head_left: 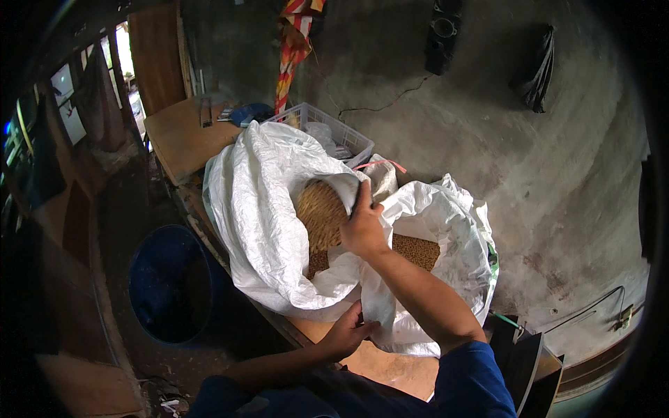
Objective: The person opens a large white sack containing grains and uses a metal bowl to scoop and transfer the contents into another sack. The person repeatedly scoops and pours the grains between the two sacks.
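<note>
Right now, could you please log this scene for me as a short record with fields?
setting: workbench beside a rough concrete wall
left hand: grips the lower edge of the right sack
right hand: holds a woven scoop at the sack mouths
left sack: white, open, the scoop tilted inside it
right sack: white, open, brown grain showing
behind sacks: white crate
floor: blue bucket left of the bench
</note>
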Demonstrator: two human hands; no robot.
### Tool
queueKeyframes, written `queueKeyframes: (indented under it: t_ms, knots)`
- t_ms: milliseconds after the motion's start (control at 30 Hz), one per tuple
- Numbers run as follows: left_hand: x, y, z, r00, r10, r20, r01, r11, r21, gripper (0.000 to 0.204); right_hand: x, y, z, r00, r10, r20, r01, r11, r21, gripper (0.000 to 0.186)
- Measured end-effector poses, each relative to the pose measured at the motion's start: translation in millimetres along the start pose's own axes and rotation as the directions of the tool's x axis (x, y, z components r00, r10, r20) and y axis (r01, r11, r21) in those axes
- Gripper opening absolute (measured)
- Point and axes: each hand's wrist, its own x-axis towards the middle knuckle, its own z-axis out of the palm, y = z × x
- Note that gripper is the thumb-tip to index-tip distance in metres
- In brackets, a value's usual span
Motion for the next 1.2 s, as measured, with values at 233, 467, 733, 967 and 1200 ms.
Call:
queueKeyframes:
  t_ms: [233, 467, 733, 967, 1200]
  knots:
    - [-2, 7, -2, 0.997, -0.070, -0.042, 0.069, 0.997, -0.034, 0.058, -7, -6, 20, 0.936, -0.328, 0.125, 0.349, 0.834, -0.426, 0.098]
    - [1, 10, 3, 0.990, -0.040, -0.136, 0.044, 0.999, 0.023, 0.072, -21, -8, -31, 0.767, -0.639, -0.058, 0.517, 0.668, -0.535, 0.088]
    - [34, 9, 17, 0.946, 0.177, -0.271, -0.181, 0.983, 0.012, 0.091, -74, 59, -130, 0.769, -0.400, -0.499, 0.382, 0.913, -0.145, 0.102]
    - [40, 6, 6, 0.953, 0.108, -0.282, -0.152, 0.978, -0.140, 0.075, -111, 127, -132, 0.961, -0.164, -0.224, 0.036, 0.874, -0.485, 0.093]
    - [18, 53, 30, 0.969, 0.000, -0.249, -0.095, 0.923, -0.373, 0.052, -61, 154, -110, 0.987, 0.123, -0.104, -0.152, 0.927, -0.343, 0.095]
